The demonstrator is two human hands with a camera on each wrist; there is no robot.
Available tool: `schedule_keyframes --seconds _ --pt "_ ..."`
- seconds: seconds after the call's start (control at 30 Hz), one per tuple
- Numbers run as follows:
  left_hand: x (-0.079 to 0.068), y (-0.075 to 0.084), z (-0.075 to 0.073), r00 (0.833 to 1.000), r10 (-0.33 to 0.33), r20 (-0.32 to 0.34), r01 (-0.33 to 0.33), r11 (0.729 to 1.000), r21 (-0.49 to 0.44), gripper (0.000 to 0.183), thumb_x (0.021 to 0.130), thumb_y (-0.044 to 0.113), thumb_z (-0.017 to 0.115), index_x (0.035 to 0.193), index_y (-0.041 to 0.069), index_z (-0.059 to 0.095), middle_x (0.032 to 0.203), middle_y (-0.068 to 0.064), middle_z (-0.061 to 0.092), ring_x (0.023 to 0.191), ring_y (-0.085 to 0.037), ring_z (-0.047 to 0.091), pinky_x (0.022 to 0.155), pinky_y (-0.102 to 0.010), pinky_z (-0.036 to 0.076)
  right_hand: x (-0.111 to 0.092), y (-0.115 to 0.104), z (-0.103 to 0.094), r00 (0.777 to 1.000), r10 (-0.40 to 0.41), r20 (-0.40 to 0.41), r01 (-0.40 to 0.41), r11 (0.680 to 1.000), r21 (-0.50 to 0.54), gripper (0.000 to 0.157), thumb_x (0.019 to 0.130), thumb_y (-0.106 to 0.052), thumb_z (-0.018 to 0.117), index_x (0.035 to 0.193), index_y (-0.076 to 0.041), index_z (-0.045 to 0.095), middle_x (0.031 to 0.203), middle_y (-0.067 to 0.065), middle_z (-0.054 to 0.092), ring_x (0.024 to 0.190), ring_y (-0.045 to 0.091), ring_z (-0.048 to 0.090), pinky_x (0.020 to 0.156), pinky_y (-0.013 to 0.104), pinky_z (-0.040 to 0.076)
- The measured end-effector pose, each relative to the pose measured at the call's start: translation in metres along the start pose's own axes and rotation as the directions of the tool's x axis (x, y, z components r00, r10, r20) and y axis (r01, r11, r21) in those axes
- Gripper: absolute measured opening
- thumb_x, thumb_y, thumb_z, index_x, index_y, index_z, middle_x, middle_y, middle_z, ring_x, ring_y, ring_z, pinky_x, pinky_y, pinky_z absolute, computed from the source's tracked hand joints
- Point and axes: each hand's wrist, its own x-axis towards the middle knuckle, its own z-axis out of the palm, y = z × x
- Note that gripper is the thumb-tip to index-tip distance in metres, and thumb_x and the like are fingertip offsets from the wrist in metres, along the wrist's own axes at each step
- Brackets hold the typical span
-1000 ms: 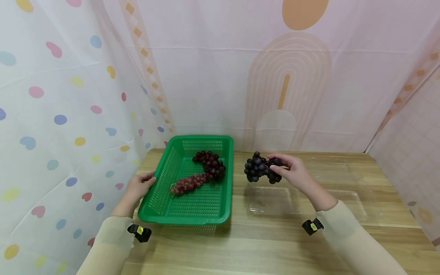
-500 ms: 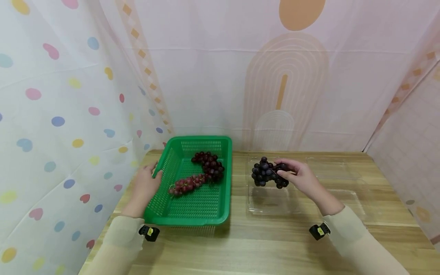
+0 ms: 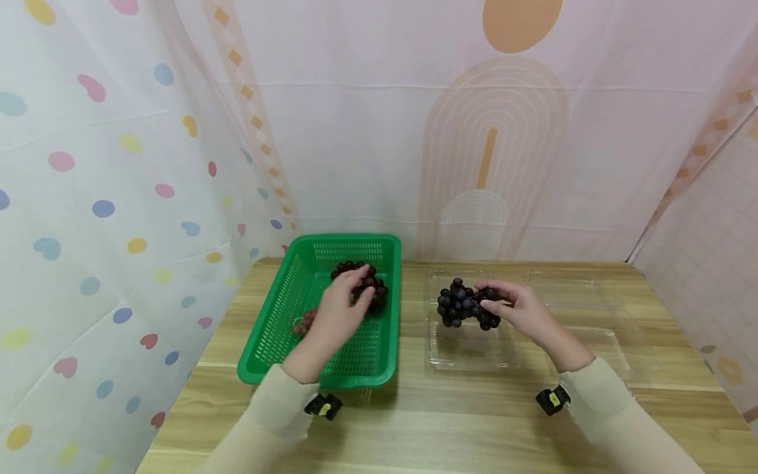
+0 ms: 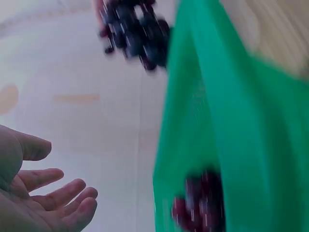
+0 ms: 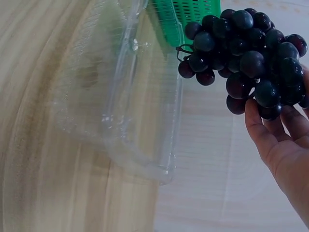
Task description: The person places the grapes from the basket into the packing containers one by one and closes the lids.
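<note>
My right hand (image 3: 524, 315) pinches a bunch of black grapes (image 3: 457, 304) by its stem end, above an open clear plastic box (image 3: 474, 363). The right wrist view shows the grapes (image 5: 253, 60) large, with the fingers (image 5: 260, 128) at their underside. My left hand (image 3: 336, 315) hovers over the green basket (image 3: 393, 336), fingers spread and nothing in them. Below it lie a dark red bunch of grapes (image 3: 379, 299) and a paler red bunch (image 3: 303, 322), both partly hidden by the hand. In the left wrist view the left hand (image 4: 48, 193) is apart from the blurred basket (image 4: 260, 145).
A second clear plastic box (image 3: 604, 345) stands at the right of the wooden table (image 3: 450, 421). Patterned curtains (image 3: 367, 151) hang behind and at both sides. The basket's right rim rises between its grapes and the first box.
My left hand has left the basket's left rim and moved right over the grapes inside. My right hand has carried the black grapes slightly right and toward me, over the clear box.
</note>
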Motion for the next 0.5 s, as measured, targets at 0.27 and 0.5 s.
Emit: schedule_keyframes --seconds 0.27,0.5 --pt "-0.008 0.041 0.058 0.992 0.000 0.126 0.018 0.989 -0.145 0.059 0.096 0.023 0.055 0.149 0.013 0.030 0.150 -0.012 0.035 0.127 -0.032 0.046 0.102 -0.046 0.041 -0.001 0.006 0.001 1.000 0.009 0.013 -0.009 1.000 -0.003 0.037 0.091 -0.011 0.063 0.125 0.003 0.058 0.125 0.022 0.059 0.107 0.020 0.060 0.080 0.017 0.050" --pt "-0.017 0.054 0.104 0.983 -0.063 0.174 0.104 0.965 -0.242 0.067 0.097 0.016 0.052 0.152 0.011 0.015 0.157 -0.011 0.018 0.142 -0.030 0.022 0.113 -0.047 0.023 -0.001 0.011 0.000 1.000 0.019 0.022 -0.019 1.000 -0.008 0.037 0.092 -0.013 0.062 0.125 0.001 0.058 0.125 0.021 0.060 0.108 0.030 0.060 0.079 0.019 0.051"
